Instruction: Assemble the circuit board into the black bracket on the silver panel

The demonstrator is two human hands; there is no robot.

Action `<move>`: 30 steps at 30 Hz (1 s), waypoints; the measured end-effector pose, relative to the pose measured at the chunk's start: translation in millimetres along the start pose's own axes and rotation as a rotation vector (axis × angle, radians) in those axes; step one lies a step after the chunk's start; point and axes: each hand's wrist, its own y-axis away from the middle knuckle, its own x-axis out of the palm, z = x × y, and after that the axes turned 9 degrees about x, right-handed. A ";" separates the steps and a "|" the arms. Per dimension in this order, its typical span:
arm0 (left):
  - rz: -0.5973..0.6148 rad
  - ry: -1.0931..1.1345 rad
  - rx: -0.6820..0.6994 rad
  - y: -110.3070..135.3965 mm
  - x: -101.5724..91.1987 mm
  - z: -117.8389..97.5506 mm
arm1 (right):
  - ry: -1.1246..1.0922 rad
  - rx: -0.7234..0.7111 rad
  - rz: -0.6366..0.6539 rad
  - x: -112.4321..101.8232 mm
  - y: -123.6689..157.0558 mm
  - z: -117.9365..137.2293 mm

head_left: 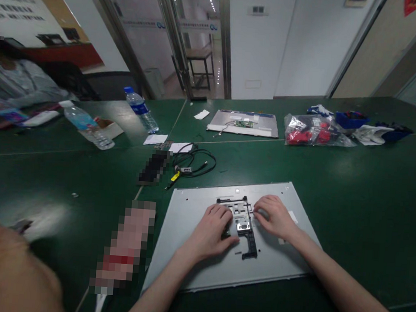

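Observation:
On a flat silvery-grey panel [183,240] lies a black and metal bracket [251,246] with cut-out metal plates [243,223]. My left hand [211,231] rests over the bracket's left side, its fingers bent downward and the thumb held apart near the lower plate. A small dark piece shows partly under that palm; the rest of it is hidden. At the bracket's upper right edge, my right hand [273,216] has thumb and fingertips drawn together. Whatever sits between those fingertips is too small to name. A short thin strip [238,252] lies on the panel below my left thumb.
Left of the panel are two blurred-out objects and a coiled black cable [196,162]. Behind stand a second panel with a circuit board [244,124], a plastic bag of red items [311,130] and water bottles [141,110]. Another person's hand [2,255] is at lower left.

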 end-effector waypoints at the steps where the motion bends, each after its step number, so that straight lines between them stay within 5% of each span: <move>1: 0.001 0.002 0.003 -0.2 -0.8 -0.4 | 0.001 -0.004 0.001 -0.2 0.1 1.0; 30: 0.003 -0.002 -0.020 -0.3 0.5 -0.5 | 0.009 -0.055 0.005 2.3 1.3 8.7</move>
